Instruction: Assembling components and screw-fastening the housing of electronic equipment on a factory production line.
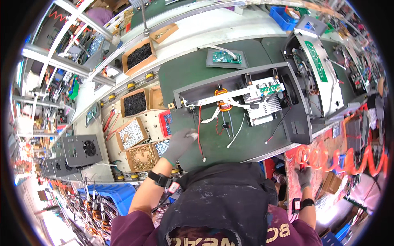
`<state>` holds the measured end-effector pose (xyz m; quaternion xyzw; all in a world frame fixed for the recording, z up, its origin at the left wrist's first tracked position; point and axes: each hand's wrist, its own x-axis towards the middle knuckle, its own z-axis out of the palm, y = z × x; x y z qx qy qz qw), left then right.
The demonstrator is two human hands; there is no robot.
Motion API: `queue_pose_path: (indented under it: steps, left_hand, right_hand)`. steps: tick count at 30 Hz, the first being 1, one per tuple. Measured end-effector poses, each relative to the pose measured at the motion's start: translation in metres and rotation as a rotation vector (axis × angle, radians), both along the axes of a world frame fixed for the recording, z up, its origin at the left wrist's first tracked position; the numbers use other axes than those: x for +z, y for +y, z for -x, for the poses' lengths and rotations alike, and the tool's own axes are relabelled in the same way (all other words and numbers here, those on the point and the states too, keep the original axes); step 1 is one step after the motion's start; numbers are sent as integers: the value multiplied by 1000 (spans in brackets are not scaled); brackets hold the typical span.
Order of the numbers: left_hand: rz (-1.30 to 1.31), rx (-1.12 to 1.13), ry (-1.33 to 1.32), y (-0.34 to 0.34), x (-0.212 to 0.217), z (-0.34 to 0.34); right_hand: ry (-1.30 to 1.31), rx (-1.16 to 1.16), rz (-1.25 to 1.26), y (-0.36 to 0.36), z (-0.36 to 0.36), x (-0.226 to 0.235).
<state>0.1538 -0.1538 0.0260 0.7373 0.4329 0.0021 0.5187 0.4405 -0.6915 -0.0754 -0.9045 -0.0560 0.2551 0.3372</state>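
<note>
My left hand (pixel 179 144), in a grey glove, is over the left edge of the green work mat (pixel 246 152), fingers stretched forward and holding nothing I can see. Beside its fingertips hangs a red wire (pixel 200 137). It runs from an open dark grey metal housing (pixel 296 123), which holds a finned heatsink block (pixel 264 116), an orange-wound coil (pixel 223 102) and several loose leads. My right hand (pixel 304 178), also gloved, is low at the right, below an orange coiled hose (pixel 324 159). Its fingers look closed near something small and red; what they hold is unclear.
Cardboard trays of brass parts (pixel 140 158), silver screws (pixel 131 134) and black screws (pixel 135 102) stand left of the mat. Behind the housing lies a grey plate with a green circuit board (pixel 226 58). Another housing (pixel 324 78) stands at right; a fan housing (pixel 82 149) is far left.
</note>
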Motion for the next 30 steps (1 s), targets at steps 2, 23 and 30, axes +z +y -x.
queue_pose_path:
  steps: [2,23,30]
  left_hand:
    - [53,56,43,4,6,8]
    - [-83,-10,-259,41,28,6]
    - [15,213,-154,53,35,79]
  right_hand:
    - [-357,105,78,-30,2,-19]
    - [-358,1029,-683,522,-8,309]
    - [-243,753,-829,741,-4,372]
